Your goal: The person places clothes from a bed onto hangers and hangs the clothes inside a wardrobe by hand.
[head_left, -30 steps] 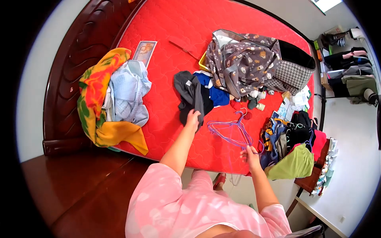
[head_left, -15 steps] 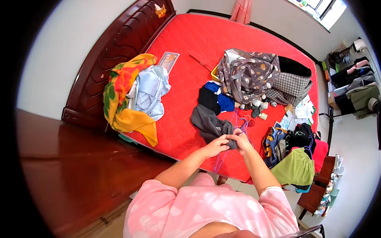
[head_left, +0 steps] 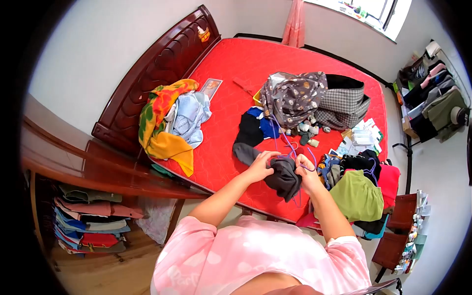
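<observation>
A dark grey garment point(head_left: 286, 181) hangs bunched between my two hands at the near edge of the bed. My left hand point(head_left: 259, 167) grips its left side, fingers curled over the top edge. My right hand point(head_left: 308, 175) pinches the right side of the cloth. Thin purple hangers point(head_left: 309, 164) lie around and behind the right hand; whether a hanger is held too, I cannot tell. Part of the grey cloth point(head_left: 244, 153) stretches left onto the bed, beside a black garment point(head_left: 250, 130) and a blue one point(head_left: 268, 129).
On the red mattress point(head_left: 221, 113) lie a patterned grey cloth point(head_left: 295, 98), a houndstooth storage box point(head_left: 341, 105) and rolled socks point(head_left: 307, 130). A clothes pile with green shorts point(head_left: 357, 195) is at right. Left are a yellow blanket point(head_left: 169, 152) and a wardrobe shelf of folded clothes point(head_left: 93, 226).
My hands have moved apart, and the grey garment is now bunched up between them, hanging toward me. The view has shifted, bringing the wardrobe's folded clothes into sight at lower left.
</observation>
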Demonstrator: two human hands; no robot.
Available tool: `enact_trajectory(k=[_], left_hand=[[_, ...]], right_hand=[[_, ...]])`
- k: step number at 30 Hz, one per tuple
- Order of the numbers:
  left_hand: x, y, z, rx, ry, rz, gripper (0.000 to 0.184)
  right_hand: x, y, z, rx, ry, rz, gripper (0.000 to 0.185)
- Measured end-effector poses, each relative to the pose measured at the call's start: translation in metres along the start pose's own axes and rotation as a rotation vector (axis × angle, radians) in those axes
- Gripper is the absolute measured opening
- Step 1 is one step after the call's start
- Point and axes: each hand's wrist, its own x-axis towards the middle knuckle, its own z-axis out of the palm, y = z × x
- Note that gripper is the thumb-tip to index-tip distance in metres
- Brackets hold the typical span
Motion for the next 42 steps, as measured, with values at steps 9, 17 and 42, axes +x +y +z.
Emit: enact_trajectory(k=[9, 17, 42], left_hand=[[0.010, 0.046, 0.030, -0.433, -0.092, -0.069, 0.019], [0.010, 0.139, 0.033, -0.259, -0.180, 0.159, 0.019], [-0.001, 0.052, 0.045, -0.262, 0.237, -0.127, 0.008]], right_hand=[[-0.080, -0.047, -0.068, -0.199, 0.218, -0.305, 0.012], [-0.117, -0.064, -0.054, -0.337, 0.146, -0.239, 0.013], [-0.122, -0.088, -0.076, -0.344, 0.371, -0.599, 0.008]])
